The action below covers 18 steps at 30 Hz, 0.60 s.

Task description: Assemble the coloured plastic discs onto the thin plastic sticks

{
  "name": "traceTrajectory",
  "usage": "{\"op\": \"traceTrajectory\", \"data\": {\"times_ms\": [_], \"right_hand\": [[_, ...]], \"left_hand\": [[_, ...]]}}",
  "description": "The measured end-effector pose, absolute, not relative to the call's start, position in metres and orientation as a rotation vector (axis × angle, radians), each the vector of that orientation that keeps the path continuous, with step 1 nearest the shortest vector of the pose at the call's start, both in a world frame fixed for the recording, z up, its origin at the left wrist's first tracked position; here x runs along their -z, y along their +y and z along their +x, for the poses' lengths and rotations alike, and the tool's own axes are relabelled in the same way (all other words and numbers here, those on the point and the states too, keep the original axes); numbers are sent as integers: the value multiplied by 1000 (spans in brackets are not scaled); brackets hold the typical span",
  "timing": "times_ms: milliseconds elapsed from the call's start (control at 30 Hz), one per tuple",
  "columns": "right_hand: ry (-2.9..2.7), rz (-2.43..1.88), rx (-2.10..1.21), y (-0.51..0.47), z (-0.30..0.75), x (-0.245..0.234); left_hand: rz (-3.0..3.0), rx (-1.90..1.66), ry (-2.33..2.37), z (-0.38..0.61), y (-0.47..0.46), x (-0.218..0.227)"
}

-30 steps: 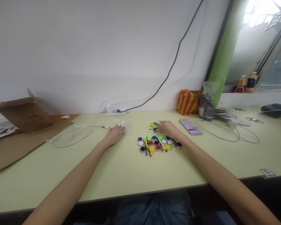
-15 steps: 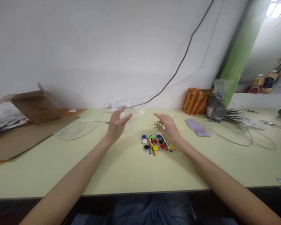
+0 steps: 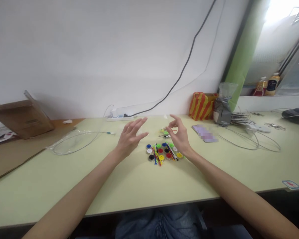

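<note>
My left hand (image 3: 130,139) is raised above the table, its fingers stretched and its thumb apart. Facing it, my right hand (image 3: 179,135) has a curved index finger and thumb with a gap between them. Faint glints of something clear (image 3: 165,117) show between the hands; its outline and any contact with my fingers cannot be made out. Small clear round pots with coloured tops, such as a red one (image 3: 160,151), stand grouped below my right hand. Thin coloured plastic sticks (image 3: 155,156) lie across the group. More coloured pieces (image 3: 165,134) lie behind, partly hidden by my right hand.
A purple phone-like slab (image 3: 205,133) lies right of my hands. Behind it stand a striped bag (image 3: 201,106) and a grey bag (image 3: 222,111). A looped cable (image 3: 74,133) and an opened cardboard box (image 3: 22,116) lie left. A power strip (image 3: 119,118) sits by the wall.
My left hand has moved right and lower, its fingers stretching out more. My right hand's index finger and thumb are more curved. The clear thing between them shows less, and the view has turned slightly right.
</note>
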State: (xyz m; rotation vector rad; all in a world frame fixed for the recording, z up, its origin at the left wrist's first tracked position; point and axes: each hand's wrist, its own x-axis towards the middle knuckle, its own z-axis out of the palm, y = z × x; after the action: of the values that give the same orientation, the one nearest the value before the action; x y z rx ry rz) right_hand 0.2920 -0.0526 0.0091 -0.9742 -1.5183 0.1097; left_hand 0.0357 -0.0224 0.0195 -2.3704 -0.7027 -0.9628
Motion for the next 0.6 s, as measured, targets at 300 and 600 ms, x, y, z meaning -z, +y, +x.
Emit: {"op": "traceTrajectory", "data": {"times_ms": [300,600], "right_hand": [[-1435,-809,-777,-68,278,-19],[-1385,-667,-1190,-73,279,-26]], "left_hand": [[-2310,918,-837,47,-38,-26],[-2272,767,-885,51,-45,-32]]}}
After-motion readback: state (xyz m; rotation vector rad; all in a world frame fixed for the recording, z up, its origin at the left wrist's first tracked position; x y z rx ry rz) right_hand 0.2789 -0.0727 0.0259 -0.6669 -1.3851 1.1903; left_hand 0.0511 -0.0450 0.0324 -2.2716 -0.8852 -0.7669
